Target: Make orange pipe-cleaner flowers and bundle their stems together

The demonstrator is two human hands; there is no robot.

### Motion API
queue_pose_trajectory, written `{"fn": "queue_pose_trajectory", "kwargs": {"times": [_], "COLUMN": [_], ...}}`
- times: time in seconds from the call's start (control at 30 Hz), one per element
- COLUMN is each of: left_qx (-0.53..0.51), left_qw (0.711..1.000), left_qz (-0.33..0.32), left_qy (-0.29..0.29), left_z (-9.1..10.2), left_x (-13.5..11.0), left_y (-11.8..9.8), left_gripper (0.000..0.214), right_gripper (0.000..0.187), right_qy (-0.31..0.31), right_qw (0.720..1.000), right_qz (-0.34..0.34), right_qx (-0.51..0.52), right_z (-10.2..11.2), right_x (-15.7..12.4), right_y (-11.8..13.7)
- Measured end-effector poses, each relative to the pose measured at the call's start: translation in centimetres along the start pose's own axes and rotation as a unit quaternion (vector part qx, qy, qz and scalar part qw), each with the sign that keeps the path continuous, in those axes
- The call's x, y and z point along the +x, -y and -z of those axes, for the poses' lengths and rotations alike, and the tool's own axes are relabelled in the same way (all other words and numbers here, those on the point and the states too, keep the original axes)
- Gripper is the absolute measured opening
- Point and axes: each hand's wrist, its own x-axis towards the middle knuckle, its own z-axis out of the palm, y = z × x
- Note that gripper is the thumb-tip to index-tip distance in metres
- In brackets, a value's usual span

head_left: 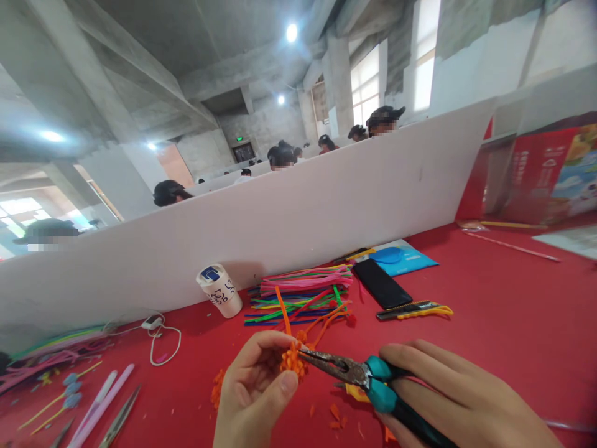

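Pliers (358, 374) sit gripped in the right hand (454, 389), tips at the orange fuzzy bunch (293, 362) the left hand (254, 386) pinches above the red table (508, 311). The bunch looks light and soft; pinch its edge gently.

From afar, I see a red tabletop (504, 323): from its middle, multicoloured fuzzy stems (310, 283) lie at twelve o'clock, a flat black phone (381, 283) at two, orange fuzzy scraps (334, 412) at five, a patterned white cup (220, 292) at ten.
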Motion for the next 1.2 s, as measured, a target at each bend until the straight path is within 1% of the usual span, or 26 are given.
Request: {"fn": "queue_pose_trajectory", "kwargs": {"times": [0.1,0.27,0.37,0.53,0.63,0.7,0.8,0.9,1.03,1.2], "left_qx": [0.002,0.005,-0.005,-0.013,-0.019,-0.017,-0.017,-0.014,-0.009,-0.017], "left_qw": [1.000,1.000,1.000,1.000,1.000,1.000,1.000,1.000,1.000,1.000], "left_qz": [-0.003,-0.004,-0.003,0.011,0.015,0.018,0.019,0.014,0.015,0.015], "left_qy": [-0.003,-0.014,-0.015,-0.013,-0.006,0.005,0.009,-0.004,0.003,-0.016], "left_z": [-0.04,-0.20,-0.29,-0.06,0.21,0.35,0.43,0.41,0.25,-0.12], "left_x": [-0.01,-0.01,0.01,0.12,0.23,0.28,0.29,0.26,0.20,0.04], "left_y": [-0.03,0.00,0.07,0.26,0.38,0.43,0.44,0.37,0.19,-0.05], "left_gripper": [0.028,0.027,0.028,0.029,0.030,0.030,0.028,0.028,0.030,0.030], "right_gripper": [0.035,0.035,0.035,0.032,0.029,0.027,0.027,0.029,0.031,0.032], "right_qy": [-0.002,-0.020,-0.015,-0.012,-0.012,-0.014,-0.010,-0.016,-0.019,-0.022], "right_qw": [1.000,0.999,0.998,1.000,1.000,0.999,1.000,1.000,1.000,0.999], "right_qz": [0.000,0.021,0.023,-0.001,-0.027,-0.031,-0.018,-0.009,0.009,0.018], "right_qx": [-0.005,-0.041,-0.058,-0.023,-0.004,0.002,0.010,0.008,-0.003,-0.018], "right_z": [-0.02,-0.08,-0.20,-0.34,-0.32,-0.33,-0.35,-0.38,-0.41,-0.36], "right_x": [0.10,-0.07,-0.35,-0.42,-0.27,-0.24,-0.29,-0.21,-0.04,-0.13], "right_y": [0.09,0.20,0.25,0.34,0.35,0.32,0.29,0.31,0.31,0.21]}}
